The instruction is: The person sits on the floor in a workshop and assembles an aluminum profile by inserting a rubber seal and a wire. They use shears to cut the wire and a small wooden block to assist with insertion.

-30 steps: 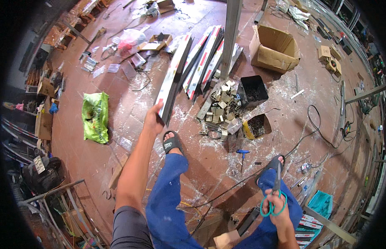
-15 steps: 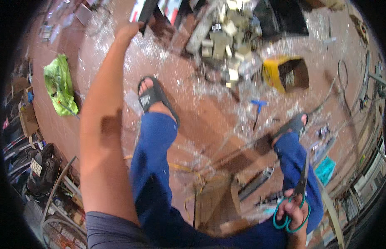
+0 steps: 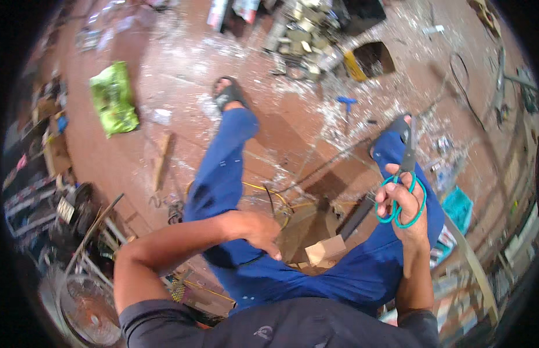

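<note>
My right hand (image 3: 403,200) grips a pair of scissors (image 3: 408,160) with teal handles; its fingers are through the loops and the dark blades point away from me. Over my left thigh, my left hand (image 3: 258,231) reaches inward with nothing visible in it. One finger stretches down; the others are partly hidden. Just right of that hand, apart from it, a small tan cardboard box (image 3: 326,251) sits between my thighs. Below is an open brown carton (image 3: 298,235), partly hidden by my legs.
Ahead lie a heap of small blocks (image 3: 304,43), a yellow open box (image 3: 355,65) and a blue-handled tool (image 3: 346,101). A green bag (image 3: 114,98) and wooden strip (image 3: 162,161) are left. A fan (image 3: 89,313) stands lower left; a cable (image 3: 467,87) lies right.
My left hand has let go of the dark, white-edged piece at the far left and drawn back to my lap. My right hand has risen with the scissors. The view has shifted.
</note>
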`<state>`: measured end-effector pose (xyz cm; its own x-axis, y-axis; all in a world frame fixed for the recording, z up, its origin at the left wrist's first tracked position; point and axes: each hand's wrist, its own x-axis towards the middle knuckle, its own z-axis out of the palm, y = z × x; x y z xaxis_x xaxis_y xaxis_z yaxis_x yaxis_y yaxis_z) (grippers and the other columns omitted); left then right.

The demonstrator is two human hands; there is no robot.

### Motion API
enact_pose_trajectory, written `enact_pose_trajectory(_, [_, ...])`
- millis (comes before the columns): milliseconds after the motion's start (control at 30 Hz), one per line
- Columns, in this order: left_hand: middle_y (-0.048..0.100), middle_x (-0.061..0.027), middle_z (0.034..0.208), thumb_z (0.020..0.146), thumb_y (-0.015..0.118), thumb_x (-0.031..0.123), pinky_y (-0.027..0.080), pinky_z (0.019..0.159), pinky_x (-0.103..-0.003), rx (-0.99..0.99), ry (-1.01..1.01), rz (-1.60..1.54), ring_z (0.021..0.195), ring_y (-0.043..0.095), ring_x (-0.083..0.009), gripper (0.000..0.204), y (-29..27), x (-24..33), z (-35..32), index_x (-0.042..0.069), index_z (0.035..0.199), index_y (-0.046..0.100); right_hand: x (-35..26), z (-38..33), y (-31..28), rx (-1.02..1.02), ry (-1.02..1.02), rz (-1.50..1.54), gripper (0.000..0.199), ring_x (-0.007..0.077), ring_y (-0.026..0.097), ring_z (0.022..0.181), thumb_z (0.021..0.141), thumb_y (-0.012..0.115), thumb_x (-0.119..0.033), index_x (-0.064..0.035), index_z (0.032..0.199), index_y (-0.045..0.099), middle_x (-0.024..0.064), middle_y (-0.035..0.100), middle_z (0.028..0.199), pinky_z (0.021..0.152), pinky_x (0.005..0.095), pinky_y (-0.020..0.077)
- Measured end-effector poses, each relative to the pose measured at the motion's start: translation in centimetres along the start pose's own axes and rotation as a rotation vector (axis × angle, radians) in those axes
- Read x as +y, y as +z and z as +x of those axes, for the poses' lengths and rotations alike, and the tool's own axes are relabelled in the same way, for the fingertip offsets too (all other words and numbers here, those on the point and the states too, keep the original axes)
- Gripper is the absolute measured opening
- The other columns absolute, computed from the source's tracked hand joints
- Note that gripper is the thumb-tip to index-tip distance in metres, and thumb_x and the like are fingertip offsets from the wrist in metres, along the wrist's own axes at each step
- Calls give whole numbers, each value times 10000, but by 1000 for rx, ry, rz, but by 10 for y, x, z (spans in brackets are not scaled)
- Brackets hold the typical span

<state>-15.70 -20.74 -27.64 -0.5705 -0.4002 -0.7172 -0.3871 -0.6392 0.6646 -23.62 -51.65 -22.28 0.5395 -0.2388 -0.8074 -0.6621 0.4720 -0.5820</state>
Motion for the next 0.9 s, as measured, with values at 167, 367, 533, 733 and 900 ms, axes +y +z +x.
enact_pose_trajectory(167, [741,-275,978,891,635,290,566,846,-551,584,-108,-18,975,724,-449,369,88,54,2,-47,999,740,15,-25,-13,-196,-201,-56,574,167,691,623,920,716,-222,4,1393,480,137,743,963,529,276,522])
enact_pose_trajectory(367, [645,-18,760,1039,615,221,478,573,-283,1455,64,-1011,664,599,-75,194,158,127,-21,32,1048,657,53,-79,-8,-361,-252,-288,549,182,700,637,912,789,-180,9,1327,484,154,757,1004,558,314,555])
enact_pose_trajectory(533, [667,-100,734,1014,650,227,511,614,-389,1696,209,-807,669,674,-222,205,239,162,-2,23,1032,655,120,-161,37,-578,-189,-91,557,222,747,726,929,750,-87,-3,1377,428,212,754,1073,636,329,595])
enact_pose_trajectory(733, [687,-187,800,1018,659,288,527,666,-451,1832,149,-503,775,710,-387,234,305,180,0,54,1036,662,147,-217,73,-592,-315,123,611,220,707,680,874,763,-99,4,1376,430,197,721,955,639,340,600])
enact_pose_trajectory(900, [716,-171,876,992,692,304,536,707,-439,1695,164,-505,832,721,-360,263,340,162,-2,48,930,695,132,-234,75,-547,-368,109,668,201,666,649,864,755,-133,13,1406,392,177,700,956,595,300,565])
